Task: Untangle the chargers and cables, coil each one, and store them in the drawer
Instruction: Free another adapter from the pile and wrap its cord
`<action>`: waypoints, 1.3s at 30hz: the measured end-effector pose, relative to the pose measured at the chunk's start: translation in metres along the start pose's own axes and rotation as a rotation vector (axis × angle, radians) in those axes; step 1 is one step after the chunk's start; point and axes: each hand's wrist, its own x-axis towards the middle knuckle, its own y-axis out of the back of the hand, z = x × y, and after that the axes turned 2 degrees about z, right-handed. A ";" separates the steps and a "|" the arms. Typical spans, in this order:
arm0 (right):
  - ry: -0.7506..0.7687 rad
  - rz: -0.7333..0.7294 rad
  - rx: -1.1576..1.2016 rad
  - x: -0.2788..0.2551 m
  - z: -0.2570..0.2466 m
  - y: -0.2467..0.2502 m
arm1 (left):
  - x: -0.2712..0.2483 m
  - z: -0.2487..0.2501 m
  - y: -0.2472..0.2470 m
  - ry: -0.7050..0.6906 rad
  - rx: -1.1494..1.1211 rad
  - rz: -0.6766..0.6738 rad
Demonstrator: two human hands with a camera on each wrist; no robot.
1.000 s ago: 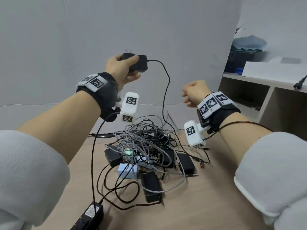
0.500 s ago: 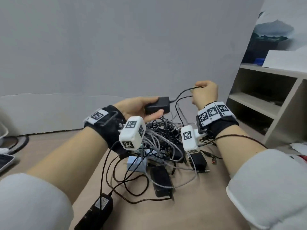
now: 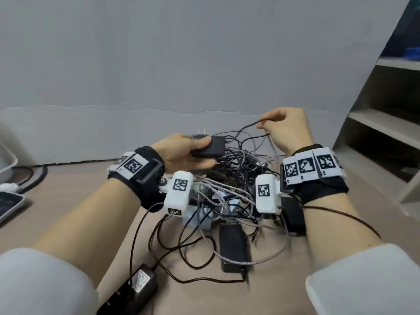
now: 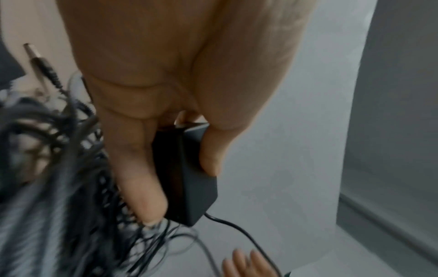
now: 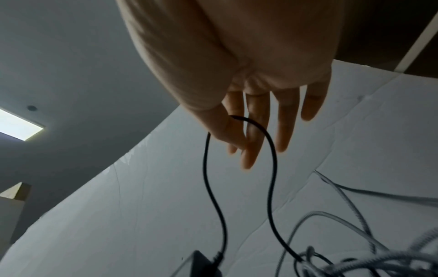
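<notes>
So the left hand [image 3: 184, 153] has its thumb and fingers clamped round a small black charger [image 3: 209, 147], held up just above the back of the cable pile [image 3: 225, 194] in the middle of the table [image 3: 75, 201]. The right hand [image 3: 286, 130] pinches that charger's thin black cable [image 5: 270, 148] between thumb and first finger, other fingers fairly loose, with the wire looping over and running back down into the mess.

Main risk imo: the far end of that cable looks buried under the grey braided cables [image 3: 218, 192]. Yank it and the knot probably tightens, or the whole clump gets dragged along, taking the black power brick [image 3: 234, 244] near the front edge with it. Also, a two-finger pinch on a thin wire can slip easily once there's tension. Better to feed it out slowly. Can't see any drawer from here, so nothing's stored yet.
</notes>
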 end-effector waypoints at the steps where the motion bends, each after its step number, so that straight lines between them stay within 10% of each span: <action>1: 0.003 -0.006 0.046 -0.003 -0.004 -0.002 | -0.001 0.005 0.005 -0.058 -0.013 0.048; 10: 0.175 -0.231 0.016 -0.039 -0.020 -0.011 | -0.009 0.019 0.065 -0.370 -0.170 0.299; 17: 0.295 -0.372 -0.357 -0.057 -0.047 -0.030 | -0.022 0.000 0.061 -0.499 0.174 0.395; 28: 0.414 -0.500 -0.266 -0.077 -0.062 -0.029 | -0.059 0.003 0.024 -0.562 0.681 -0.007; 39: 0.392 -0.390 -0.125 -0.074 -0.052 -0.032 | -0.053 -0.003 0.021 -0.567 0.637 0.020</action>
